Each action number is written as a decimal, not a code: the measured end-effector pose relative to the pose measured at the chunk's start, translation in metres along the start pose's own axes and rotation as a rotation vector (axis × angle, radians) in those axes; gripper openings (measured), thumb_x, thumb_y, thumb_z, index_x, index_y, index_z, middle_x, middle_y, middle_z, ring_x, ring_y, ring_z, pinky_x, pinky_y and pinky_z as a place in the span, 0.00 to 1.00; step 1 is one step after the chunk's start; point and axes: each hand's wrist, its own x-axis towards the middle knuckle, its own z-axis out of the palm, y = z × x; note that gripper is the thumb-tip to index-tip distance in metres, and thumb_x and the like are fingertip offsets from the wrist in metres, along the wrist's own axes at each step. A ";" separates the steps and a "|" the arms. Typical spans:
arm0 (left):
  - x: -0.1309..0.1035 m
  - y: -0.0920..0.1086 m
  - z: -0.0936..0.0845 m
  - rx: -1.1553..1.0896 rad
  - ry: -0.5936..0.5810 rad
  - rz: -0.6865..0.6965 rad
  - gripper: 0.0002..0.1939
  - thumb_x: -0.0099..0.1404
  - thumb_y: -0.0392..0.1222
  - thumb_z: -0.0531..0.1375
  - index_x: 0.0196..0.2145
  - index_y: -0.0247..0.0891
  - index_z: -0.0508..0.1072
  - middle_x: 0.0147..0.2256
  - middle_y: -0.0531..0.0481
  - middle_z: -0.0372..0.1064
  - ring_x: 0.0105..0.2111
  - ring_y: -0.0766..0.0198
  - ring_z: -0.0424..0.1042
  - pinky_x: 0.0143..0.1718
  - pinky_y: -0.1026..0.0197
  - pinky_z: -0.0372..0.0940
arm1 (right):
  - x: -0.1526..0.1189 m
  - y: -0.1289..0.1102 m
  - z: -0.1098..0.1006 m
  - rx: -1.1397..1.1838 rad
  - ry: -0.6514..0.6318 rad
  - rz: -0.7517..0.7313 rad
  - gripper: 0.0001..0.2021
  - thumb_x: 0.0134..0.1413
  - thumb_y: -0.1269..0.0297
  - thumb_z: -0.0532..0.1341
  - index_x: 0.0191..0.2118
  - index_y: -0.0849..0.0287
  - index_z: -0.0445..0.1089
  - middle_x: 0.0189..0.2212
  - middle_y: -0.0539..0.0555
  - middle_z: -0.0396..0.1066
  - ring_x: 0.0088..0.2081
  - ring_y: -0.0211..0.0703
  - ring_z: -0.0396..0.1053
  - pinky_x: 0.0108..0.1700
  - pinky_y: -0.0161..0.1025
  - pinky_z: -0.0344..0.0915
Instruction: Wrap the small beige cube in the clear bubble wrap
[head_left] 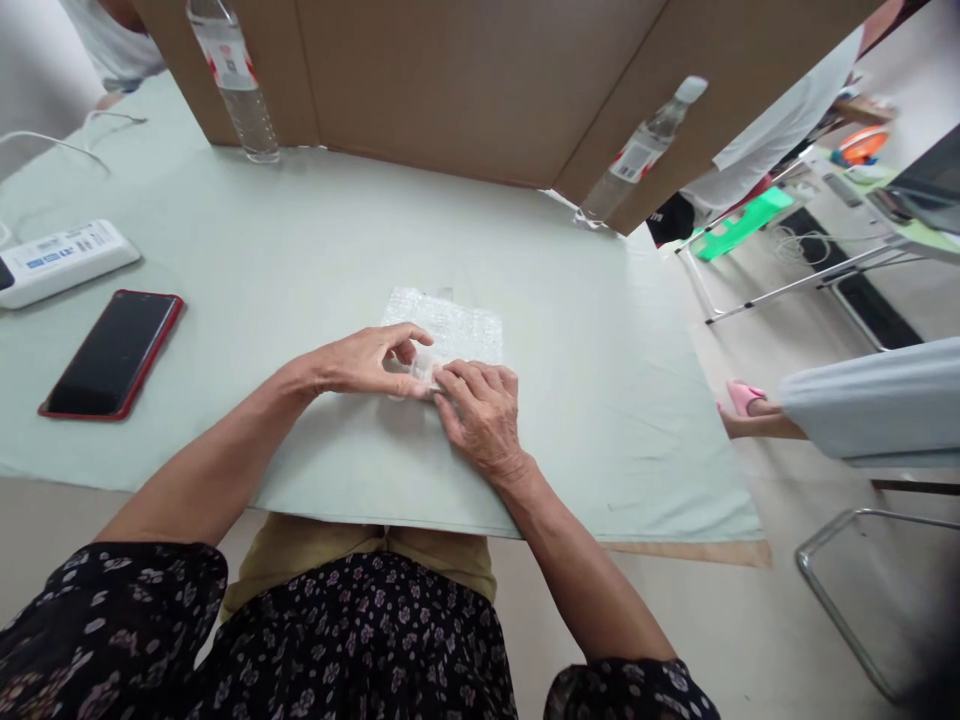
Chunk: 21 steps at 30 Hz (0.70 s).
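A sheet of clear bubble wrap (457, 325) lies on the cloth-covered table in front of me. Its near edge looks folded or bunched up between my hands; whether anything is inside it I cannot make out. My left hand (371, 362) is at the left of this edge, thumb and forefinger apart in a curve, the thumb tip touching the bunched part. Bent over the near right part is my right hand (480, 410), its fingers close together and gripping the bunched wrap. The palm hides some of the wrap.
A cardboard screen (465, 90) stands across the back, with a water bottle (244, 110) at left and another bottle (637, 155) at right. On the left lie a phone (112, 352) and a power strip (71, 262). A person's leg (870, 400) shows at right.
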 end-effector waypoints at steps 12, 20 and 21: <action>-0.003 -0.006 -0.014 0.035 0.184 -0.216 0.18 0.52 0.37 0.56 0.41 0.37 0.76 0.25 0.53 0.66 0.24 0.65 0.62 0.26 0.62 0.54 | 0.002 -0.003 -0.003 -0.027 -0.111 0.033 0.12 0.65 0.67 0.60 0.53 0.56 0.71 0.47 0.55 0.76 0.50 0.49 0.68 0.54 0.47 0.54; -0.012 0.001 -0.035 -0.014 -0.091 -0.143 0.39 0.55 0.54 0.63 0.64 0.41 0.66 0.55 0.43 0.73 0.51 0.52 0.72 0.47 0.58 0.64 | 0.003 -0.004 -0.005 -0.036 -0.132 0.019 0.14 0.64 0.67 0.60 0.54 0.56 0.70 0.47 0.56 0.76 0.50 0.50 0.66 0.53 0.48 0.54; -0.011 0.002 -0.034 0.012 -0.082 -0.135 0.42 0.54 0.56 0.65 0.65 0.41 0.65 0.56 0.42 0.72 0.53 0.51 0.71 0.49 0.58 0.64 | 0.003 -0.004 -0.005 -0.036 -0.138 0.019 0.14 0.64 0.67 0.60 0.55 0.56 0.70 0.47 0.56 0.75 0.50 0.51 0.66 0.53 0.48 0.54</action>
